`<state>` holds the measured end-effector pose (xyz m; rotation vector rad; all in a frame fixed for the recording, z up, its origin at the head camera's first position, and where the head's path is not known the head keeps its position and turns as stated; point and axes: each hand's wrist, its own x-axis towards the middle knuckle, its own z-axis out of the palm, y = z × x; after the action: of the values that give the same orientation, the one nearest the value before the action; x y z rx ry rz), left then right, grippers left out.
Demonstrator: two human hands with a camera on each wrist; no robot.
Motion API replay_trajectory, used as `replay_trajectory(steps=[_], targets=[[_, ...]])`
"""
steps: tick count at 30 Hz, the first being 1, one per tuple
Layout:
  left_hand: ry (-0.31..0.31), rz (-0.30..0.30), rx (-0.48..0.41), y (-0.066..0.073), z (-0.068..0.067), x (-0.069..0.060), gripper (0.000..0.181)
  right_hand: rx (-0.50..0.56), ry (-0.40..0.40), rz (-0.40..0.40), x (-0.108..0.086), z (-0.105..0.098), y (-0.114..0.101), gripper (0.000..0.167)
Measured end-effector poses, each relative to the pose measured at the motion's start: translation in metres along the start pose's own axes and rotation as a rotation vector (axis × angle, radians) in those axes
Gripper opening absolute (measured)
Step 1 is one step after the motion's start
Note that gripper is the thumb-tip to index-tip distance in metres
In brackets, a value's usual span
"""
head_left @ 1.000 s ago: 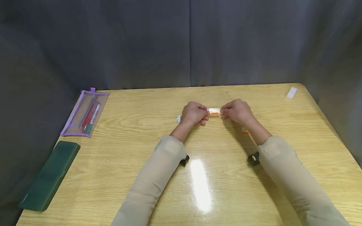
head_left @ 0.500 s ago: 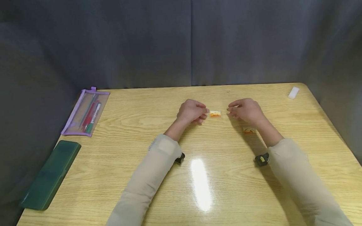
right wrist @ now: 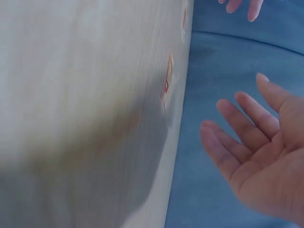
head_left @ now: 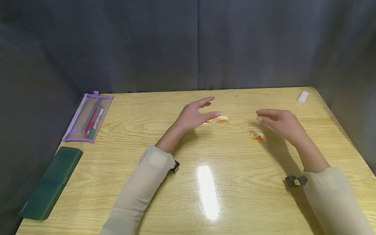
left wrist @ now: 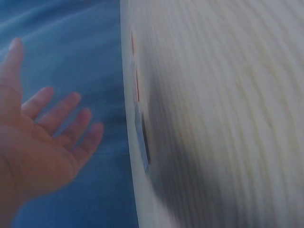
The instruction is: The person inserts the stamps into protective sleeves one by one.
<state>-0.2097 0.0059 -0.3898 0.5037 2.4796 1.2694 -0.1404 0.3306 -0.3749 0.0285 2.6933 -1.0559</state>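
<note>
My left hand [head_left: 192,115] hovers over the back middle of the table with spread fingers and holds nothing. Just right of its thumb lies a small flat packet [head_left: 223,119] with orange and white print. A second such packet [head_left: 208,121] is partly hidden beneath that hand. A third packet [head_left: 257,136] lies nearer the front, left of my right hand [head_left: 283,125], which is raised with relaxed fingers and holds nothing. The left wrist view shows thin packets [left wrist: 143,137] edge-on, apart from the hand. In the right wrist view a packet [right wrist: 167,81] lies apart from the fingers.
On the wooden table [head_left: 141,182], a purple-edged mesh pouch [head_left: 89,117] with pens lies at the back left. A dark green case [head_left: 53,182] lies in front of it. A small white block [head_left: 303,97] is at the back right corner. Dark curtains [head_left: 147,45] surround the table.
Both hands have let go of the orange-and-white packet, which now lies on the table. The left hand has drawn left and spread its fingers; the right hand has moved right and toward the front.
</note>
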Motion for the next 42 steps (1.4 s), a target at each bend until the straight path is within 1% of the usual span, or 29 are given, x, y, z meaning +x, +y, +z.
replay_trajectory(steps=[5,7,8,10,14,16,18,20,23,25,29,33,37,42], targets=[[0.0,0.005,0.034,-0.002,-0.007,-0.007,0.082,-0.003,-0.005,-0.001,-0.015,-0.003,0.008,0.065],[0.003,0.008,0.045,-0.001,-0.005,-0.007,0.084,-0.012,-0.016,-0.001,-0.019,-0.003,0.01,0.066],[0.008,0.024,0.073,0.0,-0.003,-0.006,0.084,-0.016,-0.023,-0.007,-0.02,-0.003,0.011,0.066],[-0.002,0.052,0.169,0.004,0.005,-0.003,0.085,-0.045,-0.032,-0.015,-0.023,-0.003,0.015,0.065],[-0.078,0.119,0.382,0.021,0.034,0.005,0.088,-0.099,-0.075,-0.009,-0.032,-0.002,0.027,0.06],[-0.119,0.128,0.429,0.03,0.048,0.01,0.087,-0.112,-0.091,0.001,-0.035,0.0,0.033,0.058],[-0.138,0.133,0.432,0.037,0.061,0.015,0.085,-0.1,-0.098,0.008,-0.037,0.003,0.035,0.058],[-0.143,0.131,0.428,0.042,0.071,0.022,0.083,-0.09,-0.092,0.012,-0.038,0.005,0.035,0.058],[-0.152,0.11,0.449,0.049,0.085,0.03,0.081,-0.095,-0.082,0.016,-0.04,0.007,0.034,0.057],[-0.148,0.086,0.487,0.053,0.092,0.035,0.078,-0.109,-0.077,0.011,-0.04,0.008,0.032,0.056],[-0.127,0.041,0.564,0.058,0.106,0.043,0.067,-0.129,-0.059,0.006,-0.038,0.013,0.03,0.052],[-0.121,0.009,0.619,0.059,0.118,0.048,0.058,-0.138,-0.041,-0.007,-0.031,0.017,0.026,0.049],[-0.129,-0.015,0.697,0.057,0.123,0.049,0.051,-0.149,-0.041,-0.041,-0.024,0.02,0.021,0.052],[-0.133,-0.008,0.798,0.055,0.116,0.047,0.042,-0.177,-0.049,-0.042,-0.023,0.02,0.019,0.051]])
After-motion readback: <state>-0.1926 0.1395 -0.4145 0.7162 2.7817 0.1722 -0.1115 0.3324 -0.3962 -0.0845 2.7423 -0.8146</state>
